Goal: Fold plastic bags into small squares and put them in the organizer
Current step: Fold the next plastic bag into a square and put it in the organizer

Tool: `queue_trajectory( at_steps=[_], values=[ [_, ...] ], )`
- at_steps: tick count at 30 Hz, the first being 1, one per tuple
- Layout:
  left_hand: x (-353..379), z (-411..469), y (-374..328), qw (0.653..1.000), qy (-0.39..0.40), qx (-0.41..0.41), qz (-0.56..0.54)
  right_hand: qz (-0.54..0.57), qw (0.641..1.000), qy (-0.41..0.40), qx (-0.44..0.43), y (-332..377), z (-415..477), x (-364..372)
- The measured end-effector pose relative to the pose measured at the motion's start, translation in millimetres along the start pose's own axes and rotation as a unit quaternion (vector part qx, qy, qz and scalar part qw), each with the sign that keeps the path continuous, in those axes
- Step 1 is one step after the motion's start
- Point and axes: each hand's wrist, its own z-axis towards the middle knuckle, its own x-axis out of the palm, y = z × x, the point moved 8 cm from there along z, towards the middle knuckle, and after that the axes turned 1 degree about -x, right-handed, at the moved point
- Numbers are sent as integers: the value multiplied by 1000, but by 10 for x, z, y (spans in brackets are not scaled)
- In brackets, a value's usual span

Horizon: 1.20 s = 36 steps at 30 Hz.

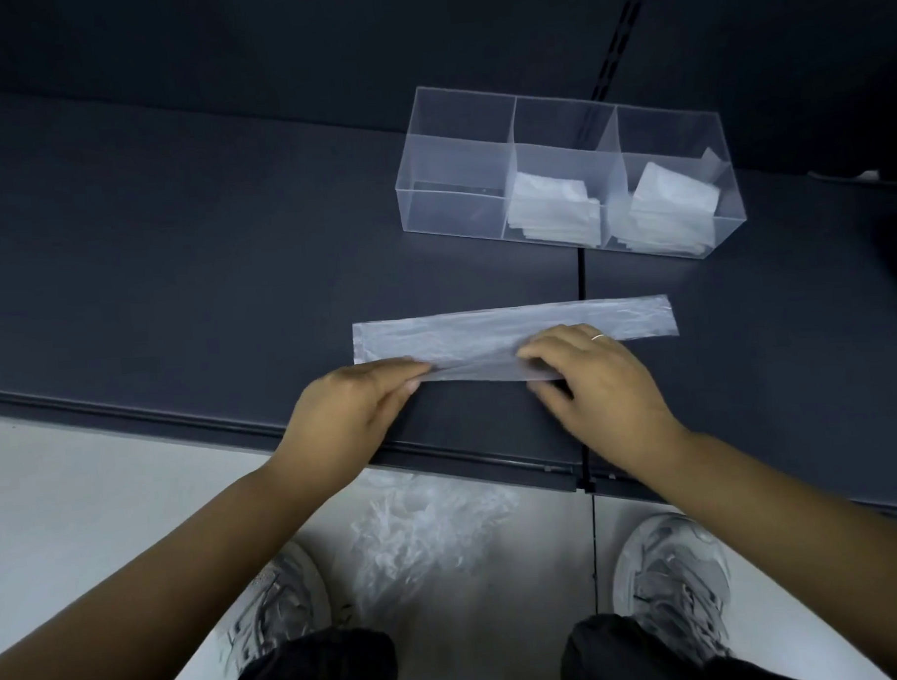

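Person at a dark table (175, 259), both hands on one plastic bag (487, 328). The bag's already a long narrow strip, lying flat across the table near the front edge, well short of the organizer (451, 206).

L hand (356, 400) pinches the strip's near edge betw. thumb and fingers, close to the strip's left end. R hand (597, 379), ring on one finger, has its fingers curled over the same edge further right, thumb tucked below, so it grips too. That near edge is raised off the table betw. the two hands; the far edge lies flat.

Organizer: clear box w/ 3 compartments in a row, at the back right of the table. Middle compartment holds a stack of folded squares (553, 206). Right compartment holds another stack (671, 201), the top piece tilted.

On the pale floor, under the table edge, a heap of loose crumpled bags (423, 526) sits betw. the person's grey trainers (278, 599).
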Motion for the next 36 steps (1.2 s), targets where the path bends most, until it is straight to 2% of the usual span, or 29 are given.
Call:
queue_trajectory(
  at_steps=[2,3,6,8,11,14,16,17,19,21,22,24,26,28,29,31,32,34,36],
  values=[
    [-75,-34,185,995,-21,-67,-65,84,994,-63,36,-175,-41,-105],
    [-104,-43,291,989,-32,-106,-97,146,984,-66,79,-313,-63,-122],
    [-123,-19,538,961,-55,-203,-180,325,917,-48,226,-676,-102,-55],
    [-120,25,639,940,-68,-251,-221,367,885,-67,278,-807,-84,-33],
    [-125,98,732,926,-88,-299,-212,362,871,-84,322,-875,-31,-2],
    [-273,142,661,941,-141,-292,-95,337,874,-81,341,-904,41,17],
    [-377,168,344,965,-196,-176,3,326,879,-72,341,-911,77,21],
    [-323,180,120,976,-190,-98,42,320,881,-69,341,-906,88,18],
    [5,173,-211,990,-94,17,107,304,888,-62,341,-898,114,10],
    [380,131,-252,983,49,29,172,285,892,-51,347,-887,124,1],
    [508,103,-185,974,97,14,207,279,893,-45,350,-881,128,-4],
    [622,62,-47,960,137,-9,244,257,898,-34,355,-844,133,-34],
    [655,56,-2,955,146,-13,259,143,932,-60,329,-720,139,-156],
    [668,64,1,950,154,-17,271,26,973,-113,197,-321,215,-267],
    [669,65,1,950,152,-20,271,14,988,-99,116,-66,256,-200],
    [673,64,0,951,151,-21,267,25,999,23,-1,339,268,143],
    [673,58,-5,951,152,-18,268,19,996,86,-25,422,232,329],
    [654,58,-23,954,144,-13,261,-25,988,148,-28,316,142,539],
    [639,59,-36,957,144,-16,252,-82,984,159,-12,36,62,534]
  ],
)
